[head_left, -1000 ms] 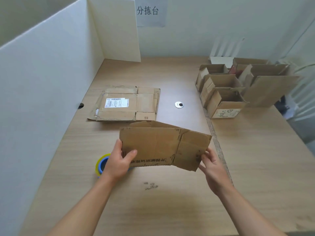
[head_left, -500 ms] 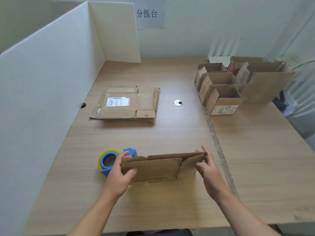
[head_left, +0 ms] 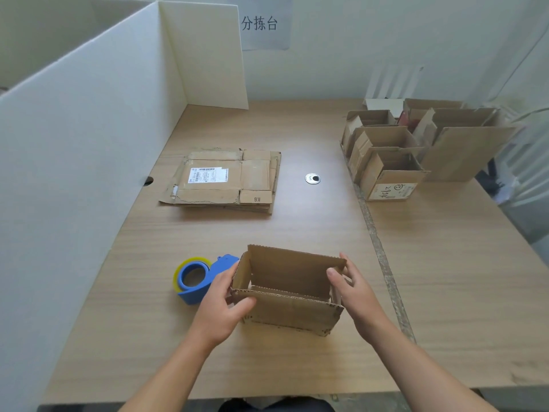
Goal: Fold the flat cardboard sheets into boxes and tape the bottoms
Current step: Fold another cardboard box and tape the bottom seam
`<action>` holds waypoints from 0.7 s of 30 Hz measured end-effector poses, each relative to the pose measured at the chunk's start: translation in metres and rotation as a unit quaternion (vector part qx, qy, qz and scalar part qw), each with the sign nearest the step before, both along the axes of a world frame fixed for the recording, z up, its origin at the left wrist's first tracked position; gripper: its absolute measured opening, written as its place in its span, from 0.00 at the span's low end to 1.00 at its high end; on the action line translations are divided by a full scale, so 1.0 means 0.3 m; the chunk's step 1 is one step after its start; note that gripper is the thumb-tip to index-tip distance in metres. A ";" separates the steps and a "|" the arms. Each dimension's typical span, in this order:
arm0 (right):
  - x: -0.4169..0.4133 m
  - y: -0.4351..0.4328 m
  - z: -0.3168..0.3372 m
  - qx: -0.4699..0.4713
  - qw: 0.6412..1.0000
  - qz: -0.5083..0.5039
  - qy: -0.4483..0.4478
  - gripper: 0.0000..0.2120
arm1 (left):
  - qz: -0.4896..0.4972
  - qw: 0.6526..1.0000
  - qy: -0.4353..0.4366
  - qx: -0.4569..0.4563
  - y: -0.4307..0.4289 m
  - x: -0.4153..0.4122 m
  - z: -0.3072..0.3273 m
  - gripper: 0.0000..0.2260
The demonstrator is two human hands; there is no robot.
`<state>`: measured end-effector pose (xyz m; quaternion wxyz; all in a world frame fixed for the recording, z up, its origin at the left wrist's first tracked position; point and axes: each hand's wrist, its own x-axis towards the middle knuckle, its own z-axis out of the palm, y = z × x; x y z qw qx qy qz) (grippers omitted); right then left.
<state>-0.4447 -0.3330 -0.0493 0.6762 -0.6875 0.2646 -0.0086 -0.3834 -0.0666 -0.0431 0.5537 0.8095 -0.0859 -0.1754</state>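
Holding the cardboard box (head_left: pixel 292 310) between both hands, we have it standing on the table (head_left: pixel 297 367) as an open rectangular sleeve, its four walls upright and its upper opening facing us. Our left hand (head_left: pixel 221 304) grips the near left corner, thumb laid across the front wall and fingers wrapped round the end wall. Our right hand (head_left: pixel 356 289) pinches the opposite end wall, thumb hooked over its top edge and fingers on the outside.

We judge the step in hand to be the squaring of the sleeve: the sheet is opened out, but no tape shows on it. From above we cannot tell how the flaps against the table lie.

Next, as we read it, the box wants tipping over so that the bottom comes uppermost, the short flaps pressed in first, then the long ones. One hand must hold that seam shut while the other goes for the tape dispenser (head_left: pixel 194 294), which sits just outside our left hand, touching or nearly touching its knuckles.

Well beyond the left hand lies the stack of flat cardboard sheets (head_left: pixel 225 179). Far beyond the right hand stand the folded boxes (head_left: pixel 386 173).
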 end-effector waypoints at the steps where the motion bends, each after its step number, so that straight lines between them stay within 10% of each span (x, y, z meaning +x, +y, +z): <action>1: 0.001 -0.008 -0.003 0.001 1.000 0.007 0.004 0.30 | -0.011 1.000 -0.014 0.009 0.007 0.004 0.001 0.30; 11: 0.008 -0.033 -0.046 -0.028 0.997 0.070 0.007 0.14 | -0.069 0.992 -0.048 0.092 0.008 0.017 -0.042 0.21; 17: -0.012 -0.045 -0.063 -0.016 0.997 0.073 -0.019 0.12 | 0.009 0.996 -0.043 0.082 -0.031 0.038 -0.028 0.44; 21: -0.011 -0.074 -0.044 0.080 0.997 0.023 -0.004 0.18 | -0.040 0.986 -0.057 0.149 -0.062 0.063 -0.009 0.40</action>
